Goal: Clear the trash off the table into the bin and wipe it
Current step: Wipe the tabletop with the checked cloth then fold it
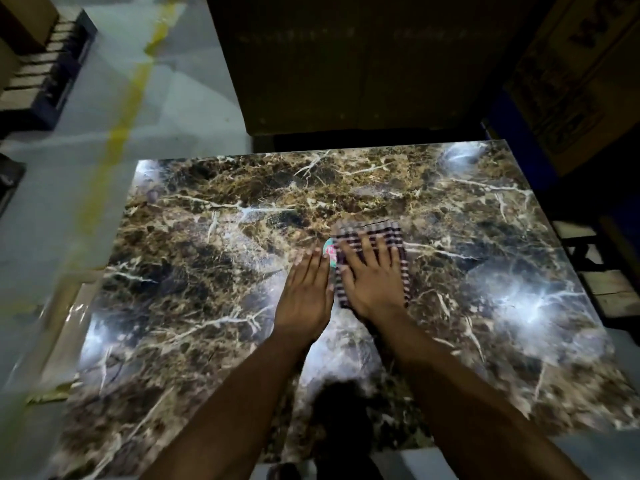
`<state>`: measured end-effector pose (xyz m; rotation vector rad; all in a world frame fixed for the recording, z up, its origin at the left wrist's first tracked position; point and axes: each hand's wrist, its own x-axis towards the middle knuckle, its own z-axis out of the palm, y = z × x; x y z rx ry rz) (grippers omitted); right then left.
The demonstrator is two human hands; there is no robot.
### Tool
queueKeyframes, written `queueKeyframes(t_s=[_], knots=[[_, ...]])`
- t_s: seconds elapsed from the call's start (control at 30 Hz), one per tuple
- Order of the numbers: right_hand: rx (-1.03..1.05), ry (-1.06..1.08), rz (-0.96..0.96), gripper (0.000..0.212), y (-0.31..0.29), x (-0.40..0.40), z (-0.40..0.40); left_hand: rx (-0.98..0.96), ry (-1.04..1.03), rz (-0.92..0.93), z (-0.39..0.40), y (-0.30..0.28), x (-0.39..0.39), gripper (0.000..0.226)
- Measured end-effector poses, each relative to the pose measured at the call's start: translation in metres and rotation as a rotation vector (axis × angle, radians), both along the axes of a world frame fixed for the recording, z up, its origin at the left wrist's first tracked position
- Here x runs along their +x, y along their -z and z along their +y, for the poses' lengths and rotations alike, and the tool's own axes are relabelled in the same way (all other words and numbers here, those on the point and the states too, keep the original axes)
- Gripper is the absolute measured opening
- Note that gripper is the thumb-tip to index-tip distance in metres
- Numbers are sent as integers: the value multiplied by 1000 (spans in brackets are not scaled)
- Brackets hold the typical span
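Marble-patterned table (214, 271), glossy, glare patches on top. Checked cloth (372, 233) lies flat near table centre. Right hand (372, 282) pressed on cloth, fingers straight and spread, not gripping. Left hand (306, 292) flat on table just left of cloth, fingers straight, holding nothing. Small colourful scrap (329, 252) between left fingertips and cloth edge; identity unclear, blurred.

Tabletop (207, 271): before you, glossy brown marble pattern with white veins and glare patches.
Cloth (372, 237): checked, lying flat near the middle.
Scrap (329, 252): small, colourful, touching the cloth's left edge.
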<state>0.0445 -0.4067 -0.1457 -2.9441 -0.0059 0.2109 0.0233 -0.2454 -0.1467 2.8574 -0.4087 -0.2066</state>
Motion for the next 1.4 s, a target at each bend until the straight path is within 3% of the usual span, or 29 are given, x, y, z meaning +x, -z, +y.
queueKeyframes(t_s=[0.13, 0.33, 0.5, 0.6, 0.7, 0.87, 0.97, 1.07, 1.17, 1.27, 1.4], knots=[[-32, -97, -30, 57, 1, -58, -17, -24, 21, 2, 7, -3, -25, 62], [-21, 54, -4, 61, -4, -71, 1, -29, 39, -31, 20, 3, -67, 59], [10, -125, -25, 56, -2, -129, -1, -57, 51, -18, 28, 4, -90, 59], [-31, -46, -12, 56, 0, -133, -15, -67, 67, -18, 34, 4, -110, 57], [0, 76, -15, 59, -1, -138, 20, -56, 52, -38, 37, 3, -125, 58], [-20, -68, -10, 57, 2, -194, 18, -39, 93, -57, 44, 2, -149, 62], [-51, 34, 15, 58, 2, -207, -6, -60, 93, -51, 48, 1, -161, 61], [-8, 129, 37, 62, -5, -206, 25, -24, 54, 1, 41, 1, -173, 61], [6, 6, 61, 61, -7, -223, 47, 34, 50, 31, 35, 2, -182, 60], [-32, -63, 53, 58, -4, -240, 1, 36, 80, -12, 33, 0, -182, 61], [-55, 93, 46, 62, -6, -211, -50, 16, 124, -2, 17, -4, -176, 65]])
